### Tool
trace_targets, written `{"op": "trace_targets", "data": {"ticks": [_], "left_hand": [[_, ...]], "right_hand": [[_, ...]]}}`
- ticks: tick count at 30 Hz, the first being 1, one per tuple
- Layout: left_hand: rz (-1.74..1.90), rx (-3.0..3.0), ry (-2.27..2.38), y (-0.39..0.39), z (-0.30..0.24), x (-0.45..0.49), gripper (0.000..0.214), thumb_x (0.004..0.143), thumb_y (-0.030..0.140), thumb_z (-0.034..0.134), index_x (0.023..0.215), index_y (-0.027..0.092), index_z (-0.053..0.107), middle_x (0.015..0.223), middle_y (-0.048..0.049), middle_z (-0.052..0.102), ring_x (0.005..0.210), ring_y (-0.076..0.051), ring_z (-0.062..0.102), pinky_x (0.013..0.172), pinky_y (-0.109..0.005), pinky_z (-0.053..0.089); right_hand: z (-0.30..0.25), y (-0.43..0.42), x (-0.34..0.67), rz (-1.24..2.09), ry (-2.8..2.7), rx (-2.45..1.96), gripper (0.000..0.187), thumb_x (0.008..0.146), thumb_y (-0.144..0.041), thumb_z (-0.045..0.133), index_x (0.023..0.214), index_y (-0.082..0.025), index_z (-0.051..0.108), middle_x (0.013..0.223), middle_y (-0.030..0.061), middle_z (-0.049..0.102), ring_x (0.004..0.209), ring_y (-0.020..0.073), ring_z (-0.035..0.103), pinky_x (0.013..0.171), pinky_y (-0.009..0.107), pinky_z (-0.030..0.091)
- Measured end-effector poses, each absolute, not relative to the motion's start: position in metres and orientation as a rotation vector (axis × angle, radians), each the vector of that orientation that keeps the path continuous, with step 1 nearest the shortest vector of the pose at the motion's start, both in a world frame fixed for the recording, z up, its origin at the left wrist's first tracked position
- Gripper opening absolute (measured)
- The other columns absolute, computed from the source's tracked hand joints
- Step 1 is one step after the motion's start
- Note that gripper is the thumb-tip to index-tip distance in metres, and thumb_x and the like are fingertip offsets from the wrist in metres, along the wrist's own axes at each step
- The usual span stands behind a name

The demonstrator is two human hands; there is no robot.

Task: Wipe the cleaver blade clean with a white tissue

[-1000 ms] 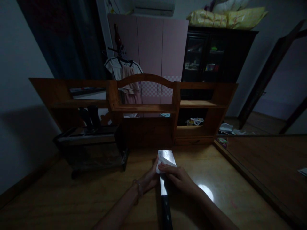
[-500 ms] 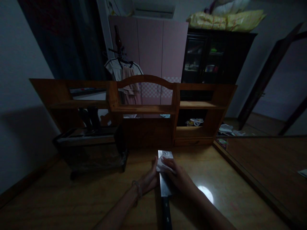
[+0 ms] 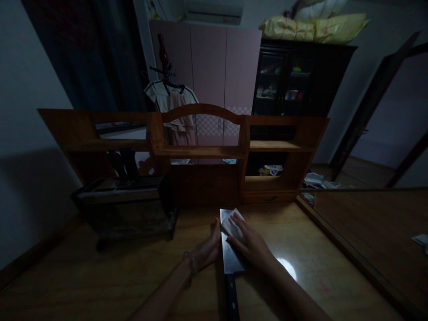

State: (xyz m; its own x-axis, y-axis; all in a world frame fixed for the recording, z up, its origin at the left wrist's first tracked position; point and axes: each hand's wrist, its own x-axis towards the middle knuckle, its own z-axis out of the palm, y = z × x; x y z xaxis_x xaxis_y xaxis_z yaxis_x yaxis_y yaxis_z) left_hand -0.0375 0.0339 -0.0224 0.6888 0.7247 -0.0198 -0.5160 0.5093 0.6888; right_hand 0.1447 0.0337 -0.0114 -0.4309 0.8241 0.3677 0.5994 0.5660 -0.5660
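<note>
A cleaver (image 3: 230, 255) with a broad steel blade and a black riveted handle points away from me over the wooden desk top. My left hand (image 3: 210, 248), with a bracelet on its wrist, grips the blade's left side; its thumb is up along the edge and its other fingers are partly hidden below. On the blade's upper right part lies a folded white tissue (image 3: 230, 227). My right hand (image 3: 249, 243) holds the tissue against the steel, fingers laid over it and thumb nearer the handle.
At left stands a dark knife block (image 3: 123, 209) with black handles sticking up. A wooden shelf unit (image 3: 200, 153) runs along the desk's back. A raised wooden edge (image 3: 337, 240) borders the right side. Light reflects on the desk beside my right forearm.
My right hand has shifted to the right across the blade with the tissue, its fingers now flatter and the tissue more spread out. My left hand and the cleaver stay about where they were.
</note>
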Motion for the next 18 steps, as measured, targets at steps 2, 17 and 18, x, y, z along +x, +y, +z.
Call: {"op": "trace_targets", "data": {"ticks": [2,17,18], "left_hand": [[0.773,0.72,0.32,0.033,-0.022,-0.037,0.077,0.089,0.07,0.027,0.14,0.016,0.048,0.132,-0.0161,0.059,0.127,-0.03,0.05,0.111,-0.048,0.029],[0.798,0.726,0.354,0.037,-0.03,-0.037,0.083,0.089,0.071,0.023,0.142,0.009,0.043,0.134,-0.0192,0.056,0.133,-0.032,0.043,0.114,-0.047,0.023],[0.807,0.729,0.354,0.037,-0.03,-0.037,0.083,0.09,0.07,0.023,0.142,0.009,0.043,0.134,-0.0186,0.056,0.134,-0.032,0.043,0.115,-0.046,0.023]], "right_hand": [[-0.011,0.032,0.144,0.433,-2.169,-1.135,0.078,0.084,-0.051,0.064,0.149,-0.024,0.029,0.153,0.0112,0.037,0.141,0.0295,0.033,0.113,0.05,0.033],[-0.023,0.04,0.139,0.201,-2.24,-1.071,0.036,0.096,-0.022,0.045,0.13,-0.026,0.055,0.135,0.0106,0.058,0.122,0.0264,0.057,0.099,0.04,0.049],[-0.022,0.039,0.139,0.213,-2.21,-1.077,0.032,0.096,-0.023,0.045,0.126,-0.024,0.057,0.127,0.0112,0.063,0.116,0.026,0.062,0.095,0.038,0.051]]}}
